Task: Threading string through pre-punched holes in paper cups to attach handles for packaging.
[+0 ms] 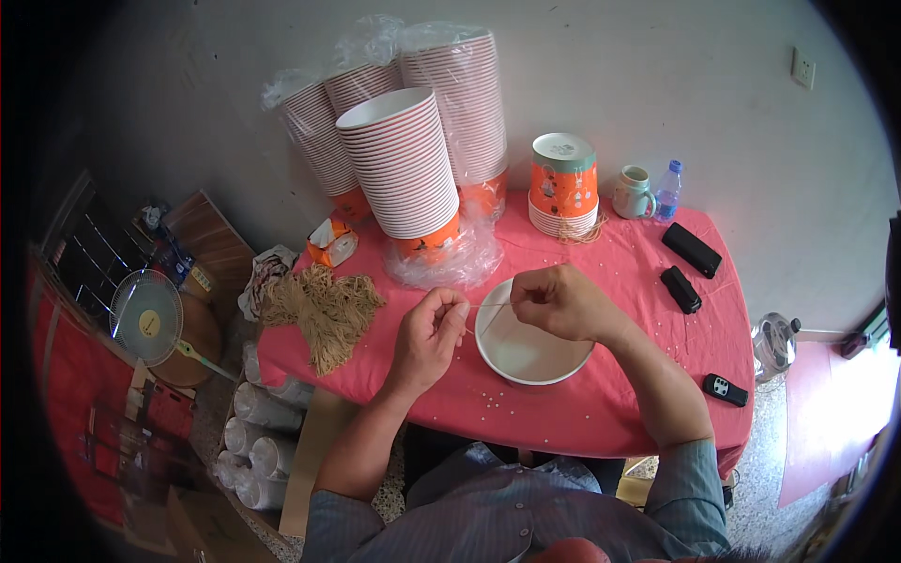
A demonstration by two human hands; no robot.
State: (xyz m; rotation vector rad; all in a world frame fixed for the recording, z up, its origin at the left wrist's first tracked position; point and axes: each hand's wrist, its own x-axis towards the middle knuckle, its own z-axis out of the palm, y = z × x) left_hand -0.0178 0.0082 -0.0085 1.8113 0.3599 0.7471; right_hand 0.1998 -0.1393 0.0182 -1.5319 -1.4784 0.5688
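At the frame's centre, the thin string (pixel 489 305), probably light, limp and easily snapped, is pinched in the grip of the person's left hand (pixel 432 330) and right hand (pixel 560 305), best held near its ends.

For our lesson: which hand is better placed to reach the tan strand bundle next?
Probably the left hand: it is nearer the tan strand bundle, while the right hand is farther right, by the white bowl.

Tan string bundle (pixel 324 314), white bowl (pixel 540 361), pinkish-red tablecloth (pixel 441 403), orange cup (pixel 563 188) with green band, blue-grey striped shirt (pixel 507 516)
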